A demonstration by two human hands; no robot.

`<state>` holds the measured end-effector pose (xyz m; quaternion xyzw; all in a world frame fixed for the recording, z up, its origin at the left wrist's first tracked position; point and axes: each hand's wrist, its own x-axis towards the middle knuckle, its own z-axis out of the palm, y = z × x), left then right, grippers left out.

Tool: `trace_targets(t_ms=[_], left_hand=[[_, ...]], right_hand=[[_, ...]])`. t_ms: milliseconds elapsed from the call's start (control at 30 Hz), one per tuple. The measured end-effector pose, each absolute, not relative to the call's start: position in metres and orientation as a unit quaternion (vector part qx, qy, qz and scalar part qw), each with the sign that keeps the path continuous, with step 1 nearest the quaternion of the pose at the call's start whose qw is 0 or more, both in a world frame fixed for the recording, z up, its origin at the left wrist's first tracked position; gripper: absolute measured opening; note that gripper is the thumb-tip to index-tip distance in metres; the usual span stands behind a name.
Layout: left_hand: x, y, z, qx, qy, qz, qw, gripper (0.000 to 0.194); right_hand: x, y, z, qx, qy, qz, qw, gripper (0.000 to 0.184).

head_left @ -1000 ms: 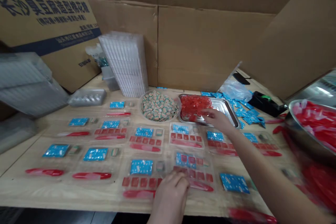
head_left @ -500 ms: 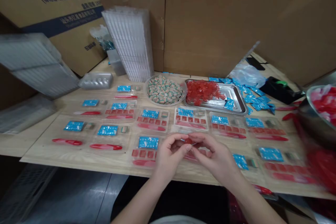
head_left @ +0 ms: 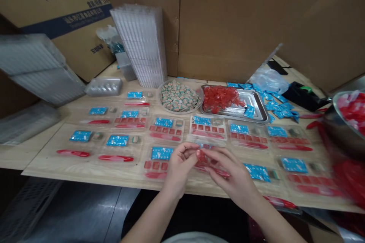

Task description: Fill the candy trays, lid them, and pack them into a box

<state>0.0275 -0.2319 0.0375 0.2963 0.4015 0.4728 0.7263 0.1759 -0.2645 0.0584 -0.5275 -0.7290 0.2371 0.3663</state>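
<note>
My left hand (head_left: 179, 169) is closed, thumb against curled fingers, at a small glossy red translucent piece (head_left: 201, 157). My right hand (head_left: 229, 169) meets the piece from the other side with its fingertips, thumb a little lower. Blur hides exactly how the piece is gripped. Both hands hover over a clear plastic tray whose red squares and red pen-shaped item partly show beneath them. Left of my hands lies another tray with a blue packet (head_left: 162, 153), red squares (head_left: 155, 165) and a pink-red pen-shaped item (head_left: 155, 175).
More filled trays lie in rows. Behind them stand a bowl of small wrapped pieces (head_left: 179, 97), a metal tray (head_left: 258, 112) with red film strips (head_left: 219, 98), and loose blue packets (head_left: 278, 106). Stacked clear trays (head_left: 139, 45) rise at the back. A metal bowl (head_left: 330, 121) is at right.
My hands have drawn slightly apart at the fingertips, and the red piece looks more spread out between them. My right thumb has dropped lower; more of the blue packet beside my right wrist shows.
</note>
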Motion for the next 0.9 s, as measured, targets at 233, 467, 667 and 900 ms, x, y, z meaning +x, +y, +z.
trace_targets(t_ms=[233, 467, 667, 900], left_hand=[[0.025, -0.235, 0.038, 0.371, 0.406, 0.486, 0.679, 0.017], [0.015, -0.235, 0.043, 0.542, 0.395, 0.426, 0.607, 0.011], [0.019, -0.251, 0.029, 0.719, 0.419, 0.442, 0.334, 0.015], [0.018, -0.270, 0.012, 0.824, 0.409, 0.323, 0.222, 0.022]], right_hand=[[0.179, -0.261, 0.062, -0.509, -0.714, 0.273, 0.395, 0.030], [0.179, -0.262, 0.058, -0.538, -0.667, 0.309, 0.413, 0.031], [0.182, -0.266, 0.058, -0.578, -0.465, 0.532, 0.409, 0.027], [0.193, -0.234, 0.043, -0.623, -0.640, 0.281, 0.351, 0.040]])
